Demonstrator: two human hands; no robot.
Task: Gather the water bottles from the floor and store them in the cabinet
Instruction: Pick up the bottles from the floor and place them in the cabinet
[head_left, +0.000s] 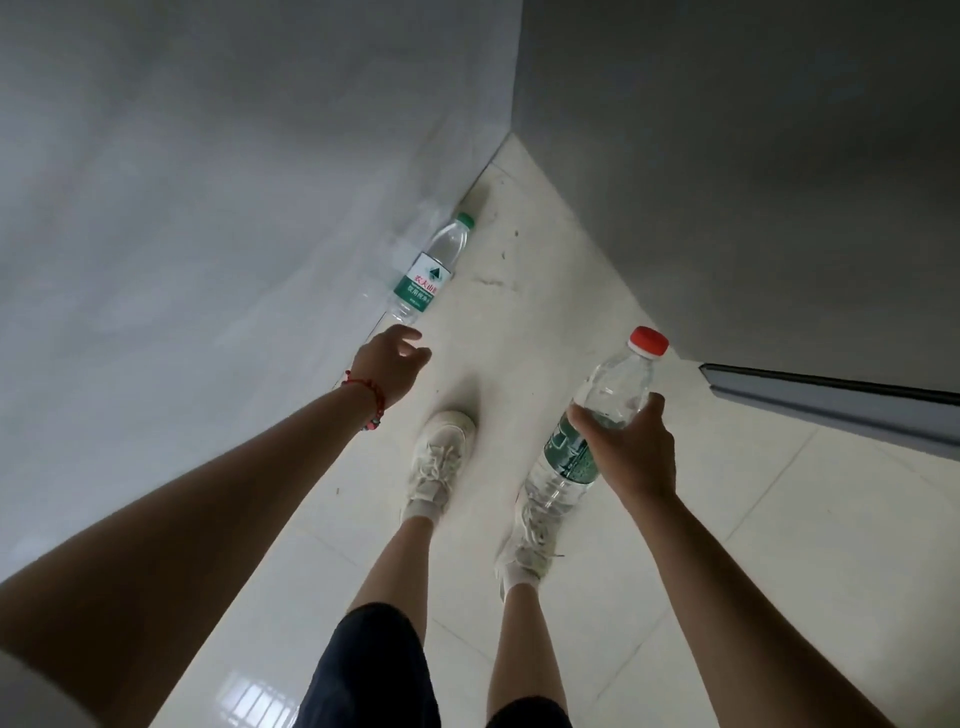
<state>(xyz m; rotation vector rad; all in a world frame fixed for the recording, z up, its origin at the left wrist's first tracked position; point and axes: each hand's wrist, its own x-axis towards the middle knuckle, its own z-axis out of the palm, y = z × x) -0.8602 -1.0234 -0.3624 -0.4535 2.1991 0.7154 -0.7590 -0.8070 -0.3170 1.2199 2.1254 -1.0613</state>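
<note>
A clear water bottle with a green cap and a green and white label (430, 268) lies on the white tiled floor against the base of the left grey wall. My left hand (390, 367) reaches down toward its bottom end, fingers apart, a short way from it and holding nothing. My right hand (631, 448) grips a second clear bottle with a red cap and a green label (597, 415) around its middle, tilted, cap pointing up and away.
A grey wall (208, 208) runs along the left and a grey panel (753, 182) along the right, meeting in a narrow corner ahead. A dark strip (831, 400) juts out at the right. My feet in white sneakers (439, 462) stand on the tiles.
</note>
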